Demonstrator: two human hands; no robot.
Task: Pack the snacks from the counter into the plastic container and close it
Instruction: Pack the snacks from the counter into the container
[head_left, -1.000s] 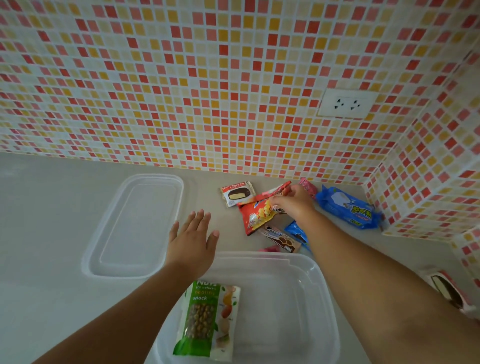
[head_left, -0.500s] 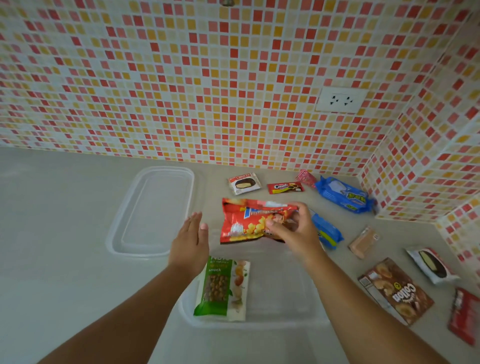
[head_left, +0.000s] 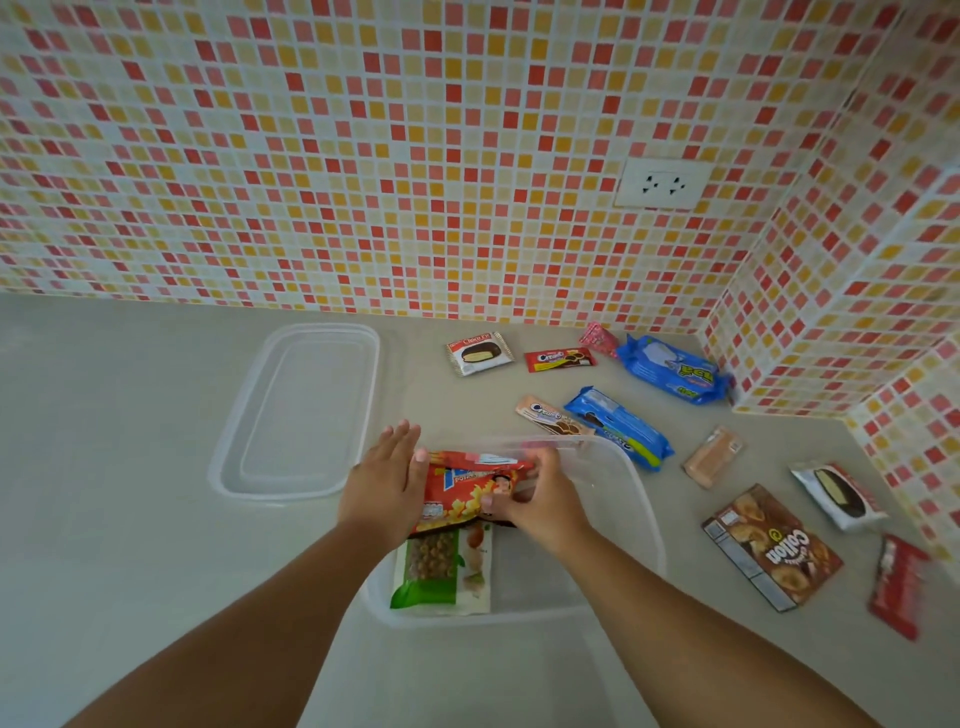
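A clear plastic container (head_left: 628, 499) sits on the grey counter in front of me. A green nut snack bag (head_left: 441, 569) lies inside at its left. My right hand (head_left: 540, 499) grips a red popcorn-style snack bag (head_left: 462, 493) over the container's left part, above the green bag. My left hand (head_left: 384, 483) rests flat against the red bag's left edge, fingers straight. The container's clear lid (head_left: 301, 410) lies upside up on the counter to the left.
Loose snacks lie right and behind: a Choco Pie (head_left: 478, 353), a red Cream-O (head_left: 558, 359), a large blue pack (head_left: 672, 370), a blue Oreo pack (head_left: 618, 428), a brown Collon box (head_left: 771, 545), another pie (head_left: 836, 493), a red bar (head_left: 898, 584). Tiled walls close the back and right.
My right hand carried the red bag from the pile toward me and lowered it into the container. My left hand moved right against the bag. The view pulled back.
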